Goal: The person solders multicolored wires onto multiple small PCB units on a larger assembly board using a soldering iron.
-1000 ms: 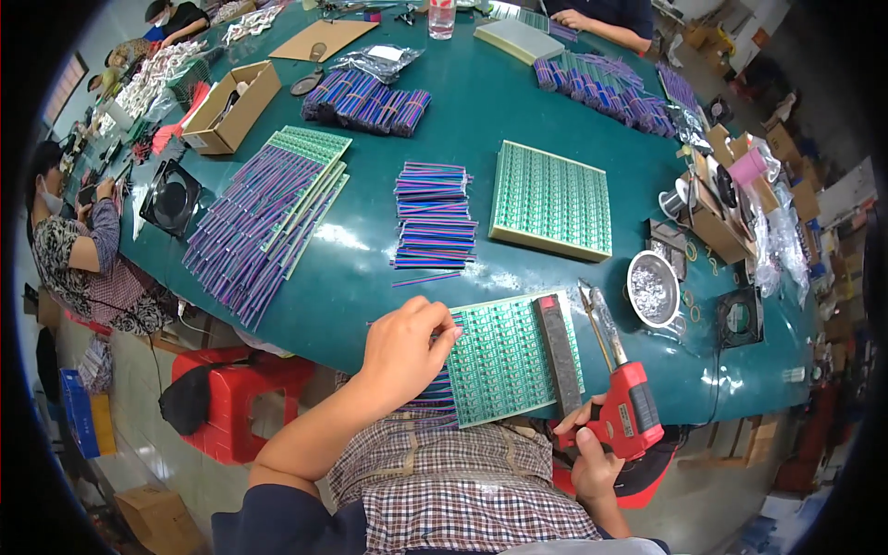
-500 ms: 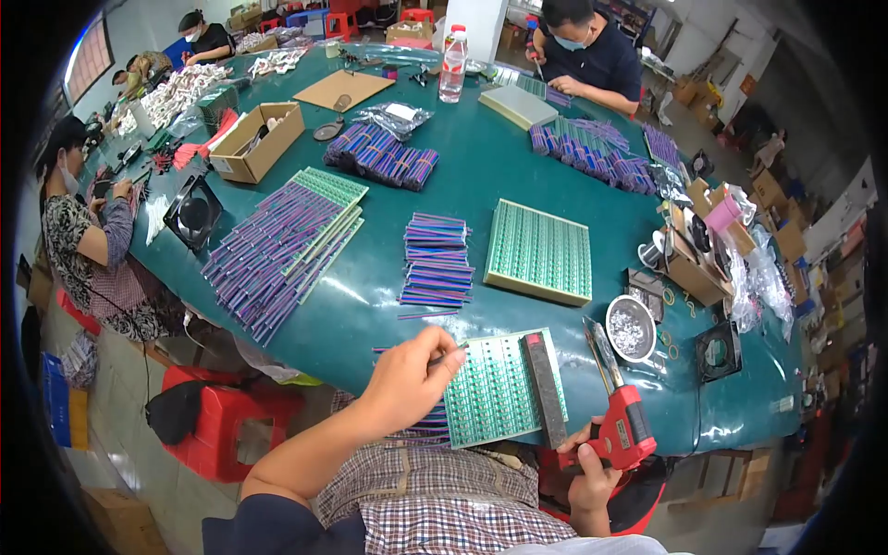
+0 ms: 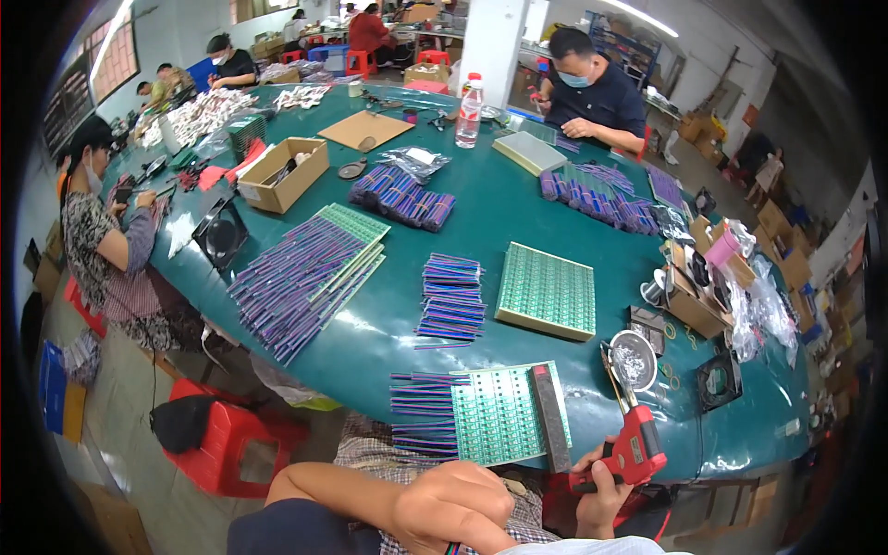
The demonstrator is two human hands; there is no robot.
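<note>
Left sleeve (image 3: pixel 301 534): short, plain, dark navy cloth, ending near the elbow. Left forearm (image 3: pixel 347 490): bare from the sleeve's hem down to the left hand (image 3: pixel 453 504), likewise uncovered. Right hand (image 3: pixel 601 504): bare, with thumb and fingers exposed. Checked garment (image 3: pixel 365 449) over the lap: grid of dark lines on a paler ground, browner in its upper part. Grey-white cloth (image 3: pixel 592 547) at the lower edge: smooth, plain, its kind not discernible.
</note>
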